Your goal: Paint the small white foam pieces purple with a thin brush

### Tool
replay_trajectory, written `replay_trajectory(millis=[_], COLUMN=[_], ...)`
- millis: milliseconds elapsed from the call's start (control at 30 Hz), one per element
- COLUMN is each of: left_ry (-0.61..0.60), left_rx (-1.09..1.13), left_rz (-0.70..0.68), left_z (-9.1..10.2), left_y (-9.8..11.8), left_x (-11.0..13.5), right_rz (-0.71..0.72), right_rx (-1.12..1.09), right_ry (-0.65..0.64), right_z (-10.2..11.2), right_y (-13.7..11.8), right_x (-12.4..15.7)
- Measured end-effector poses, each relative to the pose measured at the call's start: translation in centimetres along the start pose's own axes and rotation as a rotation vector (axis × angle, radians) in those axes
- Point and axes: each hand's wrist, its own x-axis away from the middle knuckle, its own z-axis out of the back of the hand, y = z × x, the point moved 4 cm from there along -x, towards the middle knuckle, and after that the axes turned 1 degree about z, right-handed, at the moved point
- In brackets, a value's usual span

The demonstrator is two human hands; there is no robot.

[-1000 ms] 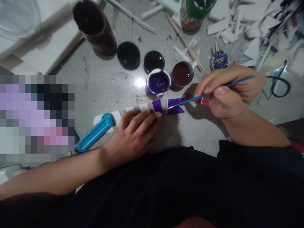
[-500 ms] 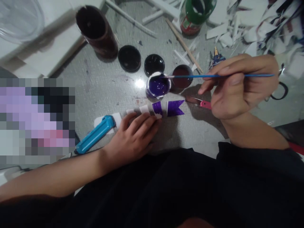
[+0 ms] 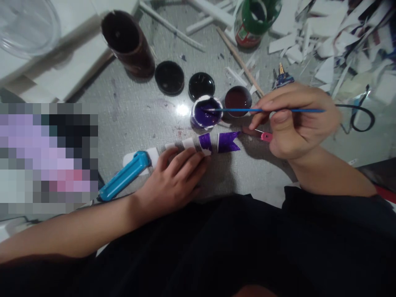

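My right hand [image 3: 305,119] pinches a thin blue paintbrush [image 3: 238,110], its bristles over the purple paint inside a small white-rimmed paint pot [image 3: 206,113]. Whether the tip touches the paint is hard to tell. Palm down on the table, my left hand [image 3: 181,175] lies with fingers stretched over the lower ends of small pieces. One of these is a partly painted purple piece [image 3: 204,142], with a bare white patch near my fingertips; left of it is a white piece [image 3: 188,143]. Just right lies a purple swallow-tailed piece [image 3: 228,141].
A blue cutter [image 3: 125,177] lies left of my left hand. Behind the pot are two black lids [image 3: 169,77], a dark red pot [image 3: 238,101], a brown cup [image 3: 128,43] and a green jar [image 3: 256,22]. White scraps [image 3: 328,37] cover the back right; a pink-handled tool [image 3: 266,137] lies below my right hand.
My right hand has moved left and slightly down with the paintbrush, bringing its bristles from the pot's rim to over the paint. My left hand has stayed put.
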Motion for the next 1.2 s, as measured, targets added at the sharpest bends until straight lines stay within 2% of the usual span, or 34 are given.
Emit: replay_trajectory(millis=[133,300,500,967,1100,1200], left_ry=[-0.02,-0.031,-0.023,-0.008,-0.002,-0.004], left_rx=[0.032,0.014,0.029,0.012,-0.016,-0.028], left_rz=[0.016,0.01,0.001,-0.016,-0.032,-0.035], left_z=[-0.1,0.0,0.2,0.4,0.5,0.5], left_y=[-0.1,-0.1,-0.1,-0.1,0.0,0.0], left_x=[0.1,0.0,-0.1,-0.3,-0.4,-0.4], right_rz=[-0.062,-0.223,-0.24,-0.281,-0.357,-0.315], right_rx=[-0.109,-0.174,-0.237,-0.244,-0.163,-0.196], right_ry=[0.045,0.096,0.165,0.067,0.026,-0.005], right_z=[-0.2,-0.4,0.0,0.3,0.1,0.0], right_y=[0.4,0.2,0.5,0.0,0.2,0.7], right_x=[-0.1,-0.3,-0.6,-1.4,-0.8,-0.4])
